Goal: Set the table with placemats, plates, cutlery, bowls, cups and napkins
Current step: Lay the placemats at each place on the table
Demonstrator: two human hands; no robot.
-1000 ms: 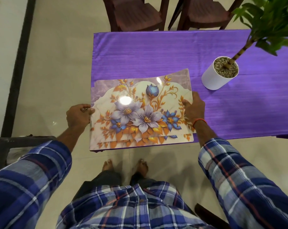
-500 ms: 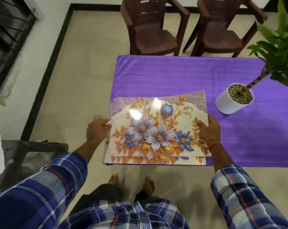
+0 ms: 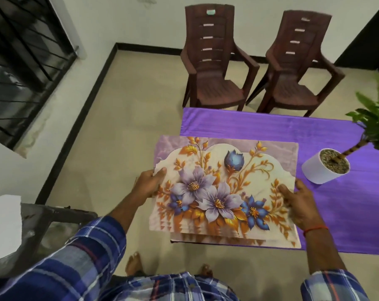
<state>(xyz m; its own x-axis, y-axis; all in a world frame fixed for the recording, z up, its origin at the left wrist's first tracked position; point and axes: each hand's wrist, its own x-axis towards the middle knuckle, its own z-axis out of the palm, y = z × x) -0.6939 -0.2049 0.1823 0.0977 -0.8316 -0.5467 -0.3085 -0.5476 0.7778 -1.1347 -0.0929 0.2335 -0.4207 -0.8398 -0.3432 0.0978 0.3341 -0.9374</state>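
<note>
While the left hand (image 3: 148, 185) grips and the right hand (image 3: 299, 205) lies flat on the stacked placemats (image 3: 223, 187) at the table's (image 3: 271, 127) near edge, setting seems barely begun.

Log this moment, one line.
left hand: grips top placemat, left edge; right hand: rests on its right side; placemat stack: underneath, table near-left corner
</note>
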